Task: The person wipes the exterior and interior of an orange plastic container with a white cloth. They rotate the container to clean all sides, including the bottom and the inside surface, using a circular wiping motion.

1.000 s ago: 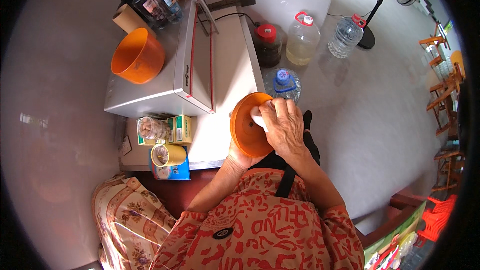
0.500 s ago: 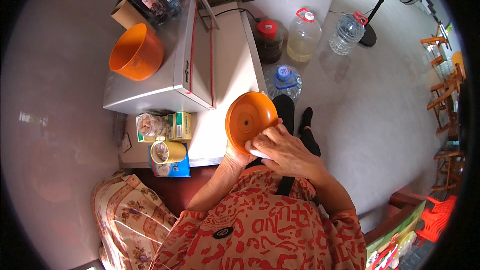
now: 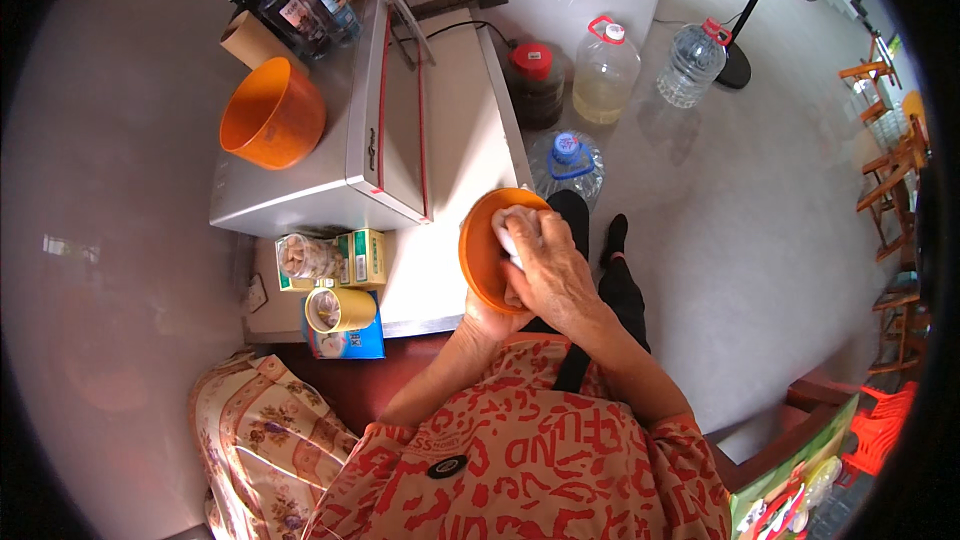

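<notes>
An orange bowl (image 3: pixel 482 252) is held tilted in front of my body, its inside facing up toward me. My left hand (image 3: pixel 489 320) grips it from below at the near rim, with most of the fingers hidden behind the bowl. Inside the bowl, my right hand (image 3: pixel 548 265) presses a white wad, a cloth or tissue (image 3: pixel 508 228), against the inner wall. Its fingers are bent round the wad. A second orange bowl, deeper in shape (image 3: pixel 275 112), rests on the silver cabinet to the left.
Beside the white counter (image 3: pixel 462 160) stands the silver cabinet (image 3: pixel 300 190) with bottles (image 3: pixel 325 0) on top. A jar (image 3: pixel 308 256), boxes (image 3: pixel 362 255) and a yellow mug (image 3: pixel 343 309) sit at the counter's near left. Large plastic jugs (image 3: pixel 606 70) stand on the floor. Wooden chairs (image 3: pixel 885 190) line the right.
My right hand has moved from the bowl's near right rim up and into its inside, carrying the white wad. The bowl has turned slightly, and my left hand still holds it.
</notes>
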Demonstrator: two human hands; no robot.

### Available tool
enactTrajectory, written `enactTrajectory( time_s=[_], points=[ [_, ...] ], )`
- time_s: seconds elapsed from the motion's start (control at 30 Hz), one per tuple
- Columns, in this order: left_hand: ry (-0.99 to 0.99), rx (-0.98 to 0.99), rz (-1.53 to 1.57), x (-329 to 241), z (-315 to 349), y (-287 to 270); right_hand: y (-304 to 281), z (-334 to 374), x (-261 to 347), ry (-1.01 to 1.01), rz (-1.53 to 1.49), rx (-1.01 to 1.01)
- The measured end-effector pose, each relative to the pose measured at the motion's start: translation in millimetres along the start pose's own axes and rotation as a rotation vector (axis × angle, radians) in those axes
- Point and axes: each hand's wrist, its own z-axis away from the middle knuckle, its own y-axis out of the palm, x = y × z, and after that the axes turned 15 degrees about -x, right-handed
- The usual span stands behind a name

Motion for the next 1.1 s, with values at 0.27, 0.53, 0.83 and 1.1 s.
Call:
enactTrajectory(
  time_s=[0.27,0.53,0.83,1.1],
  points=[
    [-0.021,-0.012,-0.03,3,-8,-11,3,1,-5,0.091,-0.048,0.04],
    [-0.02,0.052,0.05,6,-7,-3,21,-11,11,0.17,-0.24,-0.183],
    [-0.022,0.057,0.055,2,-8,-6,50,38,-26,-0.017,-0.492,0.155],
    [-0.02,0.06,0.057,6,-9,-5,21,-3,22,0.182,-0.319,-0.045]
  ],
)
